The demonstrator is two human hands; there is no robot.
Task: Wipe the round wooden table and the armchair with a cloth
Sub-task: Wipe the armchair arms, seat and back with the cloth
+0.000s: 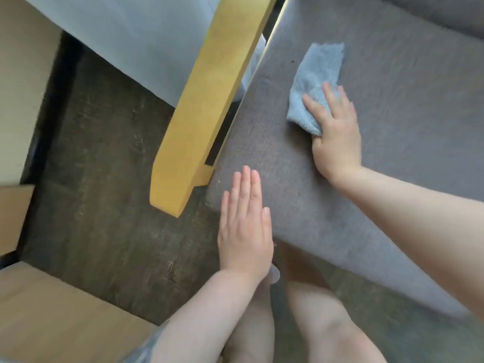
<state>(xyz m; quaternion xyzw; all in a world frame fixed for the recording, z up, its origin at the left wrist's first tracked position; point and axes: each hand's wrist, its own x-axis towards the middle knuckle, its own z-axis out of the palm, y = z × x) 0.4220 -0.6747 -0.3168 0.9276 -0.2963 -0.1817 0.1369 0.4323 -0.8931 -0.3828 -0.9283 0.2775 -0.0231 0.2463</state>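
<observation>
Right hand presses blue cloth flat on grey armchair seat, fingers extended. Left hand, frame centre, fingers straight, holds nothing.

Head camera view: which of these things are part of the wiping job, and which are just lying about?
Part of the job:
blue cloth, pressed down by the right hand
grey seat cushion
yellow wooden armrest
left hand, flat near the cushion's front edge

Just there:
dark floor
white curtain
</observation>
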